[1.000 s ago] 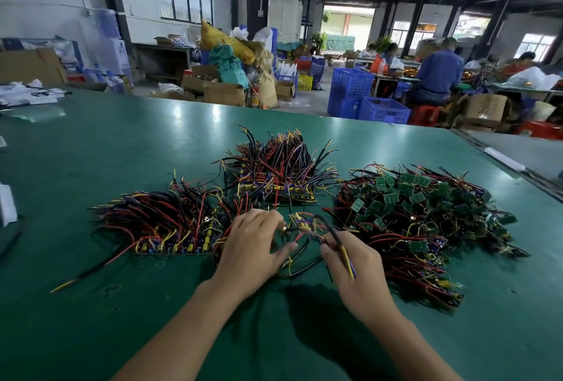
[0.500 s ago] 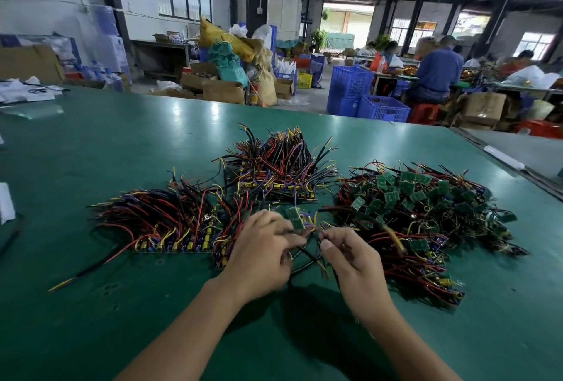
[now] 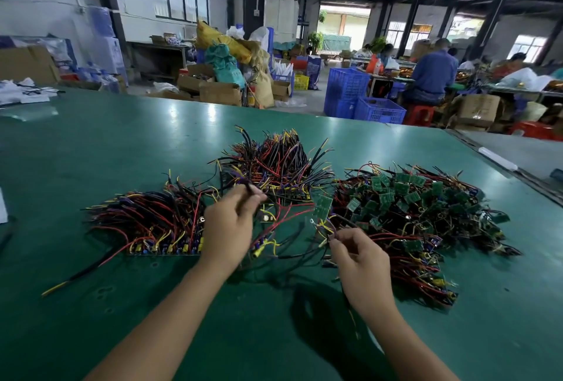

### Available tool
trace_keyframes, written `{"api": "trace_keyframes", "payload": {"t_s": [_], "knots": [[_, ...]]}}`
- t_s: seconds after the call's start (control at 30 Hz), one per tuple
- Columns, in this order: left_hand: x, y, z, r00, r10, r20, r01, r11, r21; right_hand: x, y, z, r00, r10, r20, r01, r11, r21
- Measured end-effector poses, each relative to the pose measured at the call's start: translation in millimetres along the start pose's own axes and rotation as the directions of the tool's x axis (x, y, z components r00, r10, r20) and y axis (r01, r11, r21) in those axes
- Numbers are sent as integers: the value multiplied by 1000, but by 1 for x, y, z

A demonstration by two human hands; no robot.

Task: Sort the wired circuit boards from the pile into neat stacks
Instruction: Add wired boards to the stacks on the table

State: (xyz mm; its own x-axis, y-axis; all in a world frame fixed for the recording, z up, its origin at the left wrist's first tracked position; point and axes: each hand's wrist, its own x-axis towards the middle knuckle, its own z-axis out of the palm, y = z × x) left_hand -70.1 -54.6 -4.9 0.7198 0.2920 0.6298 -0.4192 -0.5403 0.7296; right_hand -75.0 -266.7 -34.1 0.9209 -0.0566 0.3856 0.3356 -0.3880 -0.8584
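Note:
A loose pile of wired circuit boards (image 3: 420,213) with small green boards lies at the right of the green table (image 3: 91,152). Two neater stacks sit left (image 3: 152,225) and centre-back (image 3: 274,167), their red, black and yellow wires fanned out. My left hand (image 3: 228,228) pinches dark wires lifted above the left stack's right end. My right hand (image 3: 359,255) pinches the thin wires of one green board (image 3: 323,205), which hangs raised between the hands. A tangle of loose wires (image 3: 280,243) lies on the table between them.
The table's far edge runs across the middle of the view, with a second table (image 3: 518,152) at the right. Cardboard boxes (image 3: 219,91), blue crates (image 3: 359,97) and seated people (image 3: 429,76) fill the room behind. White items (image 3: 21,91) lie at the far left.
My hands have drawn apart and risen. The left hand lifted wires up and back; the right hand now holds a green board by its wires, standing clear of the pile.

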Motion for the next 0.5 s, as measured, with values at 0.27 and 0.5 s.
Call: {"api": "trace_keyframes", "payload": {"t_s": [0.27,0.5], "knots": [[54,10,-43,928,-320,-189,213,874,-437,-8,-13,2,968,41,248,-104,963,247],[76,59,-25,999,-44,-15,39,965,-258,-32,-20,30,754,-235,613,377,919,-112]]}}
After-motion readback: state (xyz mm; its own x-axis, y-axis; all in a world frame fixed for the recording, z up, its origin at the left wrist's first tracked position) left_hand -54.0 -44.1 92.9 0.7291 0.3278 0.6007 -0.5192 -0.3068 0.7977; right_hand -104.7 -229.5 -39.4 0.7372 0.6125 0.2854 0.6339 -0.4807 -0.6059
